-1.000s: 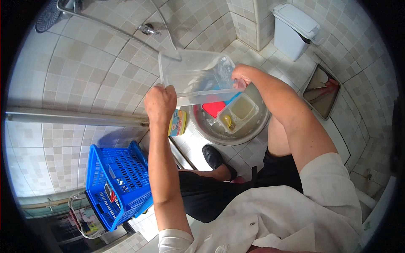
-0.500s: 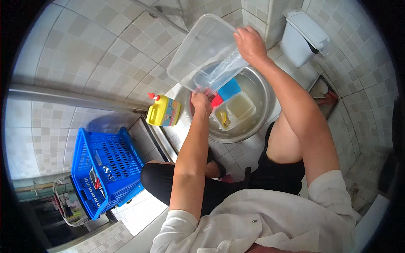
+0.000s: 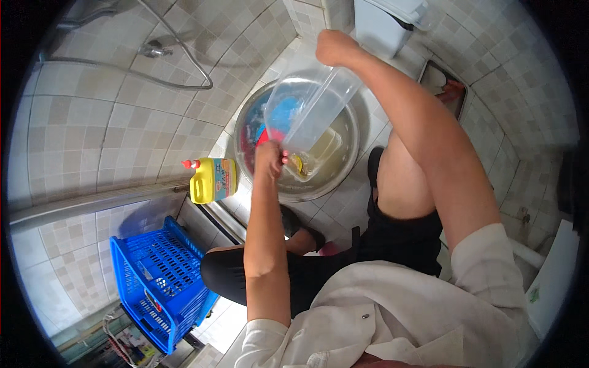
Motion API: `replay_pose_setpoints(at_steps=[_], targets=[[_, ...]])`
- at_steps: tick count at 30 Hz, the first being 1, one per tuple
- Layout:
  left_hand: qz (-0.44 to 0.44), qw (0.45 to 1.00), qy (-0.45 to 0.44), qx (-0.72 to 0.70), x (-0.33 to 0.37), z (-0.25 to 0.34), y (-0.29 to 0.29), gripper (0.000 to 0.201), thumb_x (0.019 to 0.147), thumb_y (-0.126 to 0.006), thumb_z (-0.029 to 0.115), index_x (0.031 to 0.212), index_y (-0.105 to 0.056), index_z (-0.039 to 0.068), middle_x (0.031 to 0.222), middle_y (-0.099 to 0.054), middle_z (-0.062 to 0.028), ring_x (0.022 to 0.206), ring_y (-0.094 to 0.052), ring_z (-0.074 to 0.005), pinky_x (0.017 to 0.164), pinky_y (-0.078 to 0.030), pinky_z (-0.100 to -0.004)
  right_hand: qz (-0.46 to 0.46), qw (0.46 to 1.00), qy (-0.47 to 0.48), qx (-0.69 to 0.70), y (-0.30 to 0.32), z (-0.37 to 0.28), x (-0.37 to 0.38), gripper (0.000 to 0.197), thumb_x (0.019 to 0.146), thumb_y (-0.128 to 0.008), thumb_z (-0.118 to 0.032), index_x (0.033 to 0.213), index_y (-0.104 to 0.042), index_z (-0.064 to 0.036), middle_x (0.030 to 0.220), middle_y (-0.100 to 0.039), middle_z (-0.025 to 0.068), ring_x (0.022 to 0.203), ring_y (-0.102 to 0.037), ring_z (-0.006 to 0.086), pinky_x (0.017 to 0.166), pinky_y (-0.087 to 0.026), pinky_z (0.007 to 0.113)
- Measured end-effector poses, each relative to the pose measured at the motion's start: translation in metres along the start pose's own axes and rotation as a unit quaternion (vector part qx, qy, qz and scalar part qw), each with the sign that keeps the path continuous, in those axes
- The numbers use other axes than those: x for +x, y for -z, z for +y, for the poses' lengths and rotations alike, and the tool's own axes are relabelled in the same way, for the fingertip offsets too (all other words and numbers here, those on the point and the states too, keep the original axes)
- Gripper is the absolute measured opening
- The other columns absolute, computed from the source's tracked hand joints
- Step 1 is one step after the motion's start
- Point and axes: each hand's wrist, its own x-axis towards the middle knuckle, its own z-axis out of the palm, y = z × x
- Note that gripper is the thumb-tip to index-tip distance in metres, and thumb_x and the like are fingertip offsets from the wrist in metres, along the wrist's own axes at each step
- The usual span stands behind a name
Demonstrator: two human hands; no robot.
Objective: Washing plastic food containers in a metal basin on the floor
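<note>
Over a round metal basin (image 3: 352, 162) of cloudy water, a clear plastic storage box (image 3: 322, 104) is tipped on its side. My right hand (image 3: 336, 48) is closed on its far upper end. At the lower near end my left hand (image 3: 269, 158) has its fingers closed on the rim. Something red (image 3: 262, 137) shows beside the left hand; its kind cannot be made out. A blue item (image 3: 283, 112) appears through the box wall. In the water sits a smaller clear container (image 3: 331, 142), partly covered by the box, with a yellow item (image 3: 297, 162) in it.
Left of the basin stands a yellow bottle (image 3: 215, 180) with a red pump top. A blue plastic basket (image 3: 156, 260) is at my left knee. Beyond the basin is a white bin (image 3: 379, 27). A shower hose (image 3: 184, 52) hangs by the tiled wall.
The clear box has swung from open side up toward me to a steeper, edge-on tilt, lower over the basin. Both hands moved with it. The whole view has shifted.
</note>
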Motion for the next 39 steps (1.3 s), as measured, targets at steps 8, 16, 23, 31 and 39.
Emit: replay_pose_setpoints(at_steps=[8,16,23,31,39], targets=[[0.086,0.906,-0.248,0.331,-0.111,0.143,0.023,0.028,0.076,-0.053,0.017,0.080,-0.061,-0.009,0.059,-0.059,-0.0157,0.043,-0.057,-0.0241,0.038,-0.047,-0.0348,-0.492,0.850,-0.183,0.039,-0.074,0.044,-0.015,0.025,0.080,-0.058,-0.002,0.098,-0.061,0.0146,0.093,-0.066,0.0281,0.076,-0.069,0.0329,0.064,-0.060,0.042],[0.231,0.681,-0.444,0.535,-0.181,0.193,-0.004,0.035,0.073,-0.053,0.013,0.102,-0.061,-0.006,0.088,-0.065,-0.0275,0.075,-0.066,-0.0368,0.073,-0.052,-0.0430,-0.451,0.860,-0.121,0.206,-0.133,0.006,0.012,0.021,0.085,-0.050,-0.003,0.097,-0.061,0.0088,0.082,-0.066,0.0213,0.072,-0.069,0.0282,0.056,-0.058,0.040],[0.290,0.656,-0.464,0.520,-0.157,0.181,0.054,0.039,0.073,-0.059,0.005,0.111,-0.050,0.000,0.105,-0.060,-0.0218,0.093,-0.061,-0.0403,0.082,-0.047,-0.0466,-0.161,0.865,-0.145,0.453,-0.100,-0.031,0.030,0.021,0.081,-0.053,0.002,0.099,-0.056,0.0102,0.078,-0.062,0.0192,0.065,-0.068,0.0259,0.049,-0.056,0.037],[0.251,0.697,-0.454,0.496,-0.087,0.143,0.092,0.025,0.077,-0.068,0.018,0.092,-0.060,0.000,0.088,-0.064,-0.0192,0.080,-0.064,-0.0378,0.072,-0.050,-0.0455,0.076,0.940,0.038,0.330,-0.078,-0.004,0.054,0.024,0.083,-0.055,-0.012,0.102,-0.062,0.0001,0.084,-0.068,0.0161,0.075,-0.069,0.0295,0.072,-0.054,0.037],[0.293,0.630,-0.584,0.419,-0.045,0.143,0.114,0.016,0.081,-0.067,0.020,0.095,-0.066,0.010,0.092,-0.067,-0.0118,0.087,-0.065,-0.0338,0.076,-0.052,-0.0407,0.324,0.861,0.370,0.131,-0.003,-0.026,0.003,0.015,0.084,-0.058,-0.010,0.096,-0.056,-0.0027,0.099,-0.057,0.0161,0.094,-0.057,0.0352,0.076,-0.048,0.043]])
